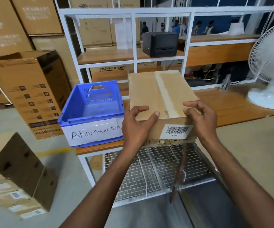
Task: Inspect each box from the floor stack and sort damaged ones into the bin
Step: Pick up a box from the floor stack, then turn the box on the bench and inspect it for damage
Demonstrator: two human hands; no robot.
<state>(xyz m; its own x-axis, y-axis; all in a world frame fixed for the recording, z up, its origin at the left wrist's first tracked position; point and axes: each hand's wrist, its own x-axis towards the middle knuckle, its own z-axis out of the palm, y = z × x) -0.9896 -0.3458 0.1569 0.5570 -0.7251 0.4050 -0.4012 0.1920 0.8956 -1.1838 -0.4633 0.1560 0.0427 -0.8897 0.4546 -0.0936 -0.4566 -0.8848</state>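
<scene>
A taped brown cardboard box (159,92) with a barcode label on its near side is held over the wooden table edge. My left hand (137,124) grips its near left corner and my right hand (200,119) grips its near right corner. The box's lower front edge looks torn and crumpled. Just left of the box, a blue plastic crate (91,102) labelled "Abnormal Bin" stands empty on the table. A stack of labelled cardboard boxes (16,178) sits on the floor at the lower left.
A tall carton (32,94) leans behind the crate. White shelving (133,38) holds a black printer (160,43). A white fan (271,68) stands on the table at right. A wire mesh rack (149,175) lies under the table. People stand far behind.
</scene>
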